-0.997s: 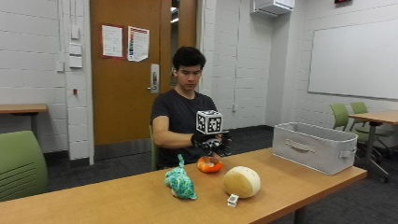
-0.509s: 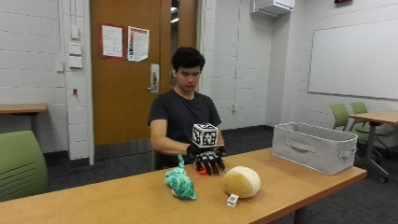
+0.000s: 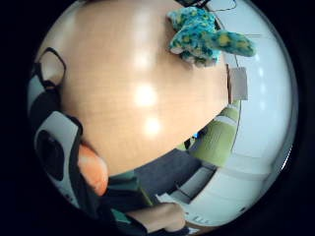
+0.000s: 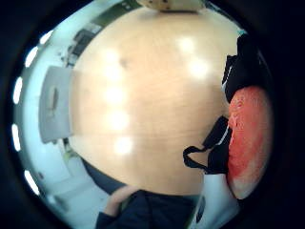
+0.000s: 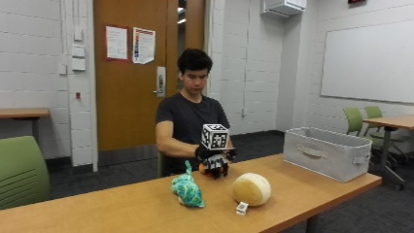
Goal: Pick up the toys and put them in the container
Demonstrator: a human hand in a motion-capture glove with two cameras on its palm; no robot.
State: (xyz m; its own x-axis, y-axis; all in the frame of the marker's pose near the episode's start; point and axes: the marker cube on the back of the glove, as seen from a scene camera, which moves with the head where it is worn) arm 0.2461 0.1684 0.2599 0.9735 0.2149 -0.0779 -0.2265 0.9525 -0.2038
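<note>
My gloved right hand (image 5: 215,162) is down on a small orange toy (image 5: 203,168) at the far side of the wooden table (image 5: 97,213), fingers curled over it. The orange toy (image 4: 250,143) sits right against the palm in the thumb side palm view, and its edge (image 3: 93,169) shows in the little finger side palm view. A teal spotted plush (image 5: 187,189) (image 3: 206,37) lies on the table in front of the hand. A cream round plush ball (image 5: 251,189) (image 4: 167,4) with a paper tag sits beside it. The grey fabric container (image 5: 326,153) (image 4: 52,109) stands at the table's right end.
A green chair (image 5: 23,167) stands off the table's left end. More green chairs and another table (image 5: 388,121) are behind the container. My bare left hand (image 4: 119,198) stays by the table's far edge, close to my body.
The gloved hand has come down from above the orange toy onto it, and its fingers now wrap over the toy. The plush, ball and container have not moved.
</note>
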